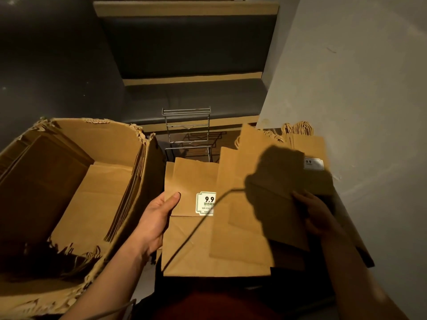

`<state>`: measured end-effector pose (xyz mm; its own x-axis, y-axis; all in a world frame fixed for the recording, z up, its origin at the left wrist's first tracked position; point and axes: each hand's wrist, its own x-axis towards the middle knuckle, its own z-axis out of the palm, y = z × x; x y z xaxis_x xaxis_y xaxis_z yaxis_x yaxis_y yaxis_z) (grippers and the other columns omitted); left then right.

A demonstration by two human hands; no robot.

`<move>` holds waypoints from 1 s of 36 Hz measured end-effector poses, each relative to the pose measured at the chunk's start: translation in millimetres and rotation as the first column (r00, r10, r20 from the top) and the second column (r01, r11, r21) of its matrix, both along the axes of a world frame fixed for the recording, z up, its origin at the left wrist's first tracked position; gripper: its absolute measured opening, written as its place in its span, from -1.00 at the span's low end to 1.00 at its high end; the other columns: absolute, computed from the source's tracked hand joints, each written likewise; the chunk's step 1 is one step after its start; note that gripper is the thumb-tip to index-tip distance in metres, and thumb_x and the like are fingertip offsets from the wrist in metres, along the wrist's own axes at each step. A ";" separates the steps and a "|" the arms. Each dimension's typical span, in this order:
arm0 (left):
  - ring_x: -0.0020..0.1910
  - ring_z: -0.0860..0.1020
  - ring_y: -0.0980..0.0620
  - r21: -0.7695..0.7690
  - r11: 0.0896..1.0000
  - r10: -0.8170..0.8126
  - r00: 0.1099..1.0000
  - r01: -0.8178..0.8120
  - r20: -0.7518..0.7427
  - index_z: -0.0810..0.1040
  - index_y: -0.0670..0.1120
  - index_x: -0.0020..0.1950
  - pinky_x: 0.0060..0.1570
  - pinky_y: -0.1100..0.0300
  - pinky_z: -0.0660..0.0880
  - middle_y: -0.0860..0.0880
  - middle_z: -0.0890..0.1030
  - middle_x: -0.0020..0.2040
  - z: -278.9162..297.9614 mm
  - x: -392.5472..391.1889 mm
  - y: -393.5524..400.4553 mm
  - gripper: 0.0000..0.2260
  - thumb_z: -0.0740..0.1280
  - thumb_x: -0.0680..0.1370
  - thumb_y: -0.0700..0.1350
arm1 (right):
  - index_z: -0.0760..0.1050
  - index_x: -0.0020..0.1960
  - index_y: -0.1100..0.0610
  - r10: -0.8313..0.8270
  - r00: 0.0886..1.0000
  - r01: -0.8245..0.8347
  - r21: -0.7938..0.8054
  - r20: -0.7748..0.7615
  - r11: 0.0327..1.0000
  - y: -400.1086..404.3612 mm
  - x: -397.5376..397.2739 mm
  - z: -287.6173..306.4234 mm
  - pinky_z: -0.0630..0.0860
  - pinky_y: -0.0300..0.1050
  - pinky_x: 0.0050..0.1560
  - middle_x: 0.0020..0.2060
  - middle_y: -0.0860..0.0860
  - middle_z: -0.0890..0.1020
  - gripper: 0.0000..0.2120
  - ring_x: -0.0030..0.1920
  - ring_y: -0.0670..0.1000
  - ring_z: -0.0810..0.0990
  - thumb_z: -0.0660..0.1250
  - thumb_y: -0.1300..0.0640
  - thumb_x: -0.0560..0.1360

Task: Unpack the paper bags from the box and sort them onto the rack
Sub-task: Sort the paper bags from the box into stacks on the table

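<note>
A torn cardboard box (147, 172) stands at the left with flat brown paper bags (101, 204) lying and leaning inside. My left hand (157, 218) holds the left edge of a flat paper bag with a white 9.9 label (191, 239), thumb on top. My right hand (316, 215), in shadow, grips several fanned flat bags (245, 199) from the right. A wire rack (187, 128) stands behind the bags. More bags with twisted handles (305, 146) lean by the right wall.
Dark steps with tan edges (191, 77) rise behind the rack. A pale wall (358, 88) closes off the right side. Torn cardboard flaps (46, 294) hang at the box's near edge. A thin cord's shadow crosses the bags.
</note>
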<state>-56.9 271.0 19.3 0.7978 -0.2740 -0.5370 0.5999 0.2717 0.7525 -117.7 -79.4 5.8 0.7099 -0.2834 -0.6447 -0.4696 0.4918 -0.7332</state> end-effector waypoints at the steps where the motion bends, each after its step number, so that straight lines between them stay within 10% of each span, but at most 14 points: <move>1: 0.03 0.65 -0.13 -0.002 1.000 0.004 1.000 -0.004 0.004 0.54 -0.15 0.26 -0.01 -0.02 0.63 -0.24 0.63 0.16 -0.8 0.8 1.2 -0.72 0.27 0.59 -0.12 | 0.44 0.31 0.10 -0.029 0.999 0.028 -0.019 -0.021 0.999 -4.7 -1.3 2.4 0.56 0.15 -0.07 0.10 0.12 0.60 -0.47 0.08 0.18 0.57 0.50 0.05 0.40; 4: 0.04 0.64 -0.13 -0.008 1.000 0.001 1.000 -0.001 0.024 0.52 -0.15 0.28 0.01 -0.01 0.62 -0.21 0.64 0.15 0.0 2.0 1.4 -0.73 0.26 0.59 -0.15 | 0.36 0.43 0.08 -0.097 0.995 0.097 -0.035 0.005 0.995 -26.7 -6.4 -17.4 0.46 0.30 0.21 0.32 0.19 0.49 0.10 0.26 0.27 0.50 0.71 -0.05 -0.03; 10: 0.04 0.65 -0.15 -0.017 0.998 -0.053 0.998 0.054 0.043 0.52 -0.16 0.28 0.03 -0.05 0.60 -0.22 0.64 0.15 0.5 1.7 -5.1 -0.67 0.33 0.51 -0.18 | 0.50 0.19 0.15 0.069 0.997 -0.072 0.074 0.037 0.995 28.4 7.5 5.0 0.64 0.09 -0.27 -0.08 0.18 0.69 -0.78 -0.13 0.20 0.68 0.16 0.22 0.61; 14: 0.02 0.65 -0.15 -0.037 0.997 -0.065 0.997 0.066 0.030 0.52 -0.17 0.28 -0.06 -0.02 0.63 -0.23 0.64 0.15 -1.2 1.5 -9.2 -0.70 0.30 0.55 -0.23 | 0.50 0.14 0.18 0.071 0.997 -0.071 -0.023 -0.023 0.997 43.9 10.9 6.8 0.60 -0.03 -0.41 -0.24 0.15 0.71 -0.81 -0.30 0.13 0.70 0.15 0.29 0.61; 25: -0.01 0.66 -0.11 0.018 1.000 -0.010 1.000 0.010 0.002 0.51 -0.10 0.27 -0.03 -0.04 0.60 -0.18 0.66 0.12 -7.2 8.7 -13.7 -0.75 0.21 0.62 -0.26 | 0.51 0.23 0.06 0.238 0.969 -0.237 -0.478 -0.060 0.846 -2.5 24.0 78.6 0.57 0.20 0.04 0.07 0.21 0.60 -0.74 0.00 0.26 0.61 0.25 0.22 0.56; 33: 0.06 0.64 -0.15 0.091 0.984 -0.159 0.983 0.151 0.090 0.51 0.07 0.25 0.08 -0.09 0.56 -0.12 0.67 0.09 3.7 10.2 -41.0 -0.70 0.13 0.66 -0.25 | 0.45 0.03 0.03 0.619 0.773 -0.552 -0.628 -0.139 0.548 83.5 45.5 141.5 0.53 -0.30 -0.35 -0.15 -0.03 0.58 -0.94 -0.23 -0.11 0.63 0.21 0.13 0.61; 36: 0.03 0.66 -0.10 0.120 0.978 -0.187 0.971 0.170 0.148 0.51 0.00 0.29 -0.03 0.05 0.60 -0.12 0.68 0.08 6.6 8.2 -50.0 -0.70 0.15 0.65 -0.27 | 0.41 0.30 0.09 0.736 0.633 -0.712 -0.555 -0.240 0.431 131.4 52.4 124.8 0.55 -0.23 -0.28 -0.06 0.01 0.61 -0.65 -0.20 -0.06 0.60 0.26 -0.05 0.58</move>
<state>-48.7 221.0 25.9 0.8181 -0.3682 -0.4418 0.5027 0.0848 0.8603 -65.2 52.0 130.6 0.8476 0.0642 -0.5267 -0.4233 -0.5168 -0.7442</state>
